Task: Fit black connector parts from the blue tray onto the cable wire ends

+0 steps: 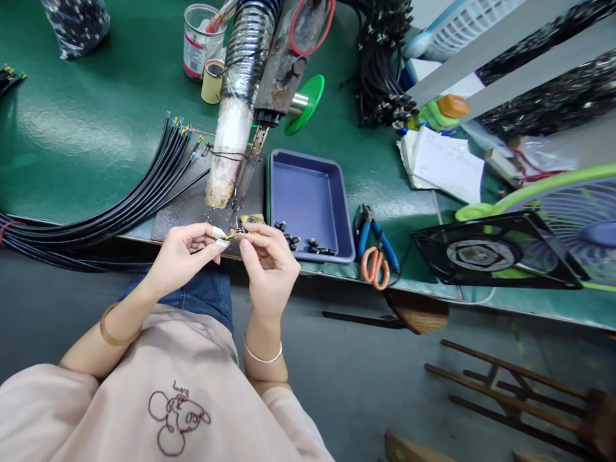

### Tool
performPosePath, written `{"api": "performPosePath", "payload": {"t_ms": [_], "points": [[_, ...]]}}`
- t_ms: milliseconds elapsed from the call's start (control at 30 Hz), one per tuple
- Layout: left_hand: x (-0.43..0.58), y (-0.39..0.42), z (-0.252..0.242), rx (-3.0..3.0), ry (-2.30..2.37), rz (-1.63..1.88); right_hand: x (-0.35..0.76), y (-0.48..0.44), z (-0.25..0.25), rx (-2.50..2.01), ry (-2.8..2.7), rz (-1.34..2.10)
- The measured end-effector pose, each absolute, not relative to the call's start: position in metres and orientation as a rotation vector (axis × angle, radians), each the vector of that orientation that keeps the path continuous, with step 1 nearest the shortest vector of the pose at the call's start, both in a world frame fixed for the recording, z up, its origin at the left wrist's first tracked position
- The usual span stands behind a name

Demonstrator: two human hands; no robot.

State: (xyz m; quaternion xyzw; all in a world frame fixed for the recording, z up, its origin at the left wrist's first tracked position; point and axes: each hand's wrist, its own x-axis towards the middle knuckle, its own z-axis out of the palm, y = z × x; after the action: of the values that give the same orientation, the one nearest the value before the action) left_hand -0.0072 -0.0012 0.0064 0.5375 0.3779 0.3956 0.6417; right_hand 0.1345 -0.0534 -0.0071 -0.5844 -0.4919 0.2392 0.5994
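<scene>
My left hand (185,253), with white wraps on its fingertips, pinches a cable end whose thin yellow and green wires (230,237) stick out to the right. My right hand (269,256) is closed in a pinch on a small metal piece (239,228) touching or very near these wires; its exact kind is too small to make out. Just above both hands hangs the tip of a soldering iron (246,173), beside a foil-wrapped hose (231,128). A yellowish sponge (253,219) lies behind my right fingers, partly hidden.
Left lies a bundle of black cables (129,205) with stripped ends. A blue tray (310,199) holds several small black connectors. Further right are blue-handled pliers (373,231), orange-handled scissors (375,266) and a black fan (495,251). A green solder spool (308,106) stands behind.
</scene>
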Motion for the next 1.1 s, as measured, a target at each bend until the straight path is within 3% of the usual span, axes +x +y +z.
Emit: {"api": "performPosePath", "payload": {"t_ms": [433,767,1100], "points": [[-0.006,-0.003,0.006,1.297,0.917,0.92,0.132,-0.06,-0.008,-1.399,-1.429,0.086],[-0.004,-0.005,0.005,1.243,0.898,0.953,0.134,-0.057,-0.01,-1.383,-1.163,0.596],[-0.005,-0.006,0.002,1.308,0.868,0.999,0.131,-0.058,-0.016,-1.202,-0.882,0.669]]}}
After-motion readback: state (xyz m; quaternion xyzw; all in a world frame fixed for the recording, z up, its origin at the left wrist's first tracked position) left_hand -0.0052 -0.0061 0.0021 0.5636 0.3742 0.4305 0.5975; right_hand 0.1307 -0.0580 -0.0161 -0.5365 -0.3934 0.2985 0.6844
